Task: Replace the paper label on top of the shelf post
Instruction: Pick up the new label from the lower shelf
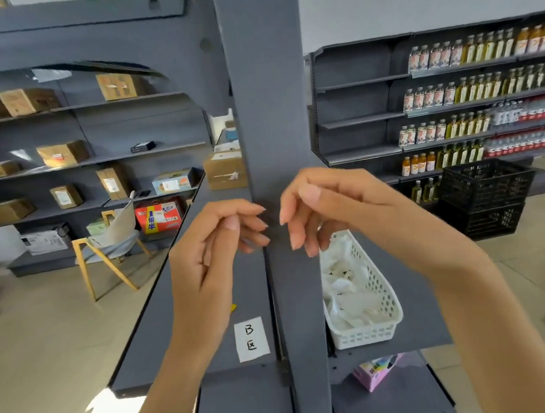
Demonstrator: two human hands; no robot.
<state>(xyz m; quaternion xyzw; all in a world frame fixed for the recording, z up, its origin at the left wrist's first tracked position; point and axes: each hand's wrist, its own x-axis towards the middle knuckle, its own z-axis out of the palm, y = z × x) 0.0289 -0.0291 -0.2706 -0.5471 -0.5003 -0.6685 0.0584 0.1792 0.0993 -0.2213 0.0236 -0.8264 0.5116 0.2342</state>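
Observation:
A grey shelf post rises through the middle of the view. A white paper label with handwritten characters lies flat on the grey shelf left of the post, near its front edge. My left hand is raised left of the post with fingers curled toward it, nothing visible in them. My right hand is raised on the right, fingertips pointing down close to the post's face. Whether either hand pinches something small, I cannot tell.
A white perforated basket with white paper pieces sits on the shelf right of the post. A small yellow scrap lies beside my left wrist. Black crates stand at right, a yellow-legged chair at left, stocked shelves behind.

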